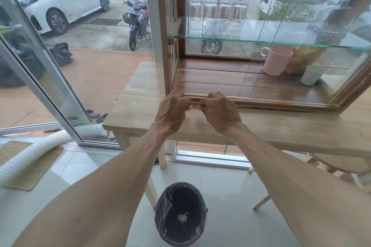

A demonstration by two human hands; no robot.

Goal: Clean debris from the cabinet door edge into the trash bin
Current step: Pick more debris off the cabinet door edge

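Observation:
A wooden glass-fronted cabinet (pixel 261 104) stands on a light wooden table (pixel 140 94). My left hand (pixel 172 110) and my right hand (pixel 218 110) are side by side at the cabinet's bottom front edge, near its left corner. Both have fingers curled and pinched at the edge. A small whitish bit (pixel 194 105) shows between the fingertips; I cannot tell which hand holds it. On the floor below stands a trash bin (pixel 162 208) lined with a black bag, with a crumpled white scrap (pixel 182 217) inside.
Inside the cabinet a glass shelf (pixel 261 39) carries several upturned glasses (pixel 218 19); a pink mug (pixel 277 60) and a white cup (pixel 311 75) stand on the wooden bottom. A white ribbed hose (pixel 30 156) lies over a mat at left. A stool (pixel 341 164) is at right.

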